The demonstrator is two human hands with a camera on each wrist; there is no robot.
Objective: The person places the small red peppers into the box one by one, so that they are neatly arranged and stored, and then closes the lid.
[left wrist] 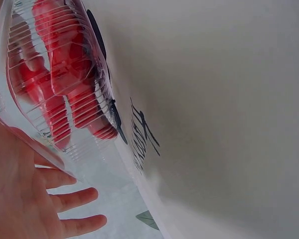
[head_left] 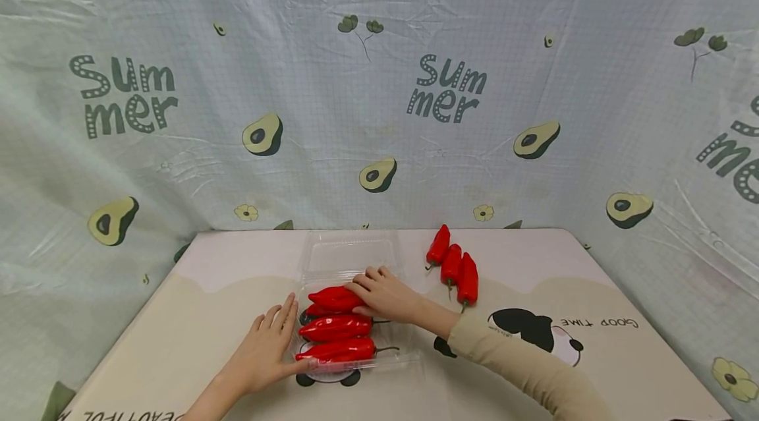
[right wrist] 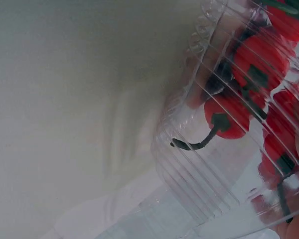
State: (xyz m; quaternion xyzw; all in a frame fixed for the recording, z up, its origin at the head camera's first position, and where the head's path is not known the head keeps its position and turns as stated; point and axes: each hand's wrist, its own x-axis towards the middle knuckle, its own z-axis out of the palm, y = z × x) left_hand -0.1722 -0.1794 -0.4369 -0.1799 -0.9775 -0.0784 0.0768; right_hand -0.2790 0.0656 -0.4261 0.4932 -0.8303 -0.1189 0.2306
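A clear plastic clamshell box [head_left: 409,362] stands on the table with several red chili peppers lying crosswise in it, among them a middle pepper [head_left: 335,327] and a front pepper [head_left: 338,350]. My right hand [head_left: 388,296] grips the stem end of the rearmost red chili pepper [head_left: 331,298], which lies over another one. Along the box's left side rests my left hand [head_left: 263,350], fingers straight and thumb at the front corner. In the left wrist view its fingers [left wrist: 72,200] extend past the ribbed wall. Green stems [right wrist: 194,144] show through the plastic in the right wrist view.
The box's transparent lid [head_left: 350,255] is folded back toward the rear table edge. Three more red chili peppers [head_left: 452,266] lie to the right of the lid. A curtain [head_left: 332,98] printed with avocados hangs behind the table and along both sides.
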